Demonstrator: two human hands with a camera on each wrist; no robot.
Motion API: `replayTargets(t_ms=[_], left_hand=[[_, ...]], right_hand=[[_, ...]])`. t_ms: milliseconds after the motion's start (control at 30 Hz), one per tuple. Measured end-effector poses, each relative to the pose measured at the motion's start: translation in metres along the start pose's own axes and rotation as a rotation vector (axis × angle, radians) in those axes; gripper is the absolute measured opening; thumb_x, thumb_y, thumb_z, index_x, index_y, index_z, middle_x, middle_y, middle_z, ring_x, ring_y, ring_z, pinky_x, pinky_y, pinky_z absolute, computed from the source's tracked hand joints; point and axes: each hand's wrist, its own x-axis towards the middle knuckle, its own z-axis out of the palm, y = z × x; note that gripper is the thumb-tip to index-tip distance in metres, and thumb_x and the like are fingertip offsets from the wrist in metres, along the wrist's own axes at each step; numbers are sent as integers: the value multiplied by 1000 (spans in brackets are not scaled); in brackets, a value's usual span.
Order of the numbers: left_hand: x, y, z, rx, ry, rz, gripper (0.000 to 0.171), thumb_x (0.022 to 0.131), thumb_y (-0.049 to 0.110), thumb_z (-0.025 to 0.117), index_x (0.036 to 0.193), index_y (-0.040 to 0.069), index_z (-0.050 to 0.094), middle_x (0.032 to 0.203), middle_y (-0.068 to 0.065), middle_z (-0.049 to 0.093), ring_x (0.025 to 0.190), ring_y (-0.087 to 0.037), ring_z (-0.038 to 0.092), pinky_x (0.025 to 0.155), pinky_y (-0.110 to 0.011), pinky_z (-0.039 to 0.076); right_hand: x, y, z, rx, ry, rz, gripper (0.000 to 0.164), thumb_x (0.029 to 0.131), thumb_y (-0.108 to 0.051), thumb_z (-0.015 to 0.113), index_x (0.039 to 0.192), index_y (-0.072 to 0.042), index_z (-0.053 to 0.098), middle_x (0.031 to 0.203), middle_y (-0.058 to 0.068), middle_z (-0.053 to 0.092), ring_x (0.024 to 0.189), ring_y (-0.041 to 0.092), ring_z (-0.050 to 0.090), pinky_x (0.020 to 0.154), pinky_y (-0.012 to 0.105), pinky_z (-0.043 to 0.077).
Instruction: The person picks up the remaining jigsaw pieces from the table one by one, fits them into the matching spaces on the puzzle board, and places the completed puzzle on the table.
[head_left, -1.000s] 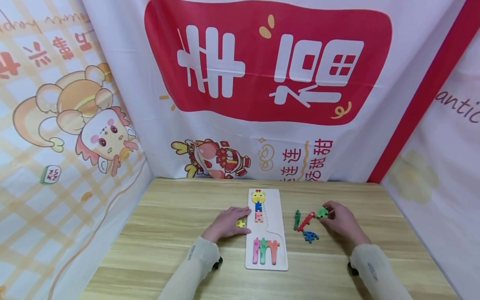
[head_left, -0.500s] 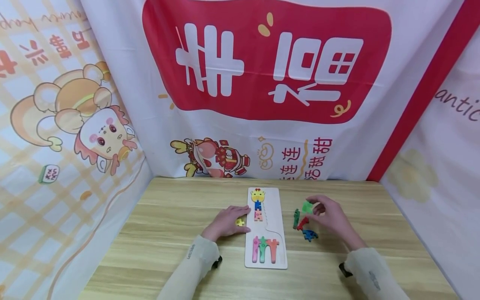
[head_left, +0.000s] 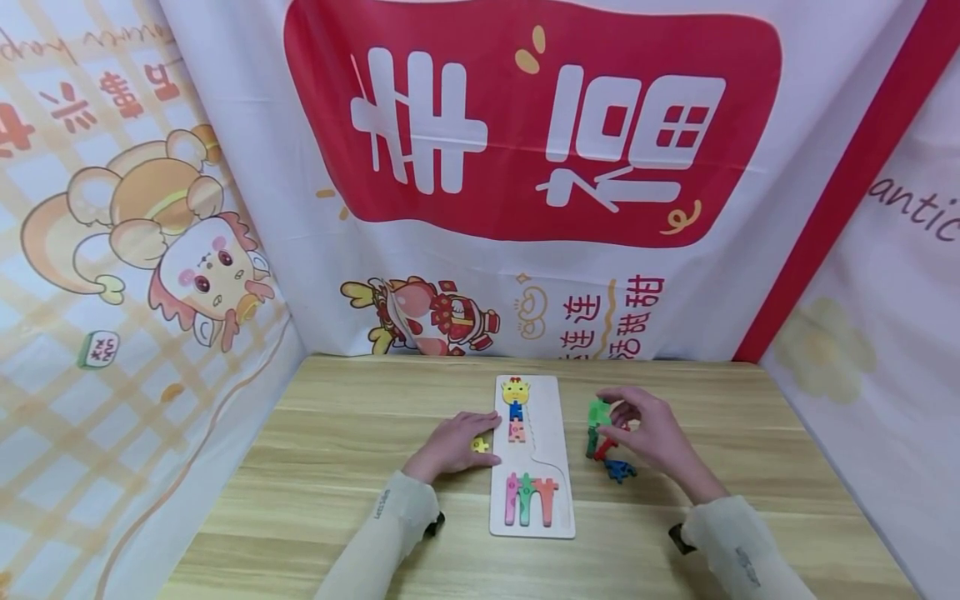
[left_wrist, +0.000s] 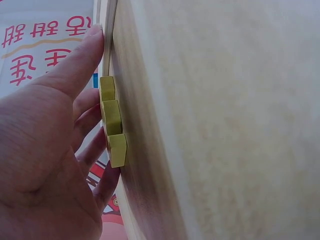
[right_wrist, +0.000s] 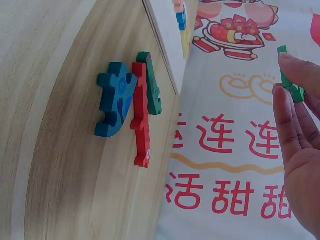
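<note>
A white giraffe puzzle board (head_left: 551,417) lies upright to the viewer, bearing a yellow giraffe head (head_left: 515,391), blue and pink neck pieces and several leg pieces. My left hand (head_left: 453,446) rests at its left edge, thumb and fingertips spread along the rim. Between them a small yellow puzzle piece (head_left: 480,445) sits beside the board; in the left wrist view its notched side (left_wrist: 113,117) shows. Right of the board, my right hand (head_left: 649,429) pinches a light green puzzle piece (head_left: 598,412) between thumb and fingers, raised above the table.
Loose pieces lie under and near my right hand: a dark green one (head_left: 592,443), a red one (right_wrist: 140,110) and a blue one (head_left: 620,471). Behind the wooden table (head_left: 360,433) hangs a printed cloth (head_left: 420,250); other cloths flank both sides.
My right hand has lifted the light green piece and carried it left, towards the board, over the dark green piece. My left hand stays in place by the board.
</note>
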Motion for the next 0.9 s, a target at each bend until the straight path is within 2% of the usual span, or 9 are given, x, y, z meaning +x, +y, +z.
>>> replayTargets(t_ms=[167,433,600,900], left_hand=[[-1,0,1,2,-2,2,79,92,63,68,160,31,40,167,8,37,155,-27,32,126,-56,26],[-1,1,-1,-5,-2,1,80,92,62,68,160,31,40,167,8,37,155,-25,33,126,-55,27],[0,1,-2,7,-1,11,80,92,60,70,160,29,41,167,8,38,154,-25,34,125,-55,29],[-2,3,-5,5,-8,9,80,92,60,70,160,29,41,167,7,37,155,-26,33,125,-55,28]], right_hand=[[-1,-3,1,11,11,1,48,84,-8,87,128,-11,69,115,7,72,86,14,68,77,30,63],[-2,-13,4,16,-4,3,52,86,-18,86,134,-13,68,115,4,73,88,12,69,80,32,64],[-2,-20,5,32,1,-17,51,85,-20,87,132,-12,69,116,5,74,88,12,69,78,29,63],[-3,-28,8,25,7,-74,48,85,-18,87,130,-11,71,111,2,74,87,11,68,80,42,64]])
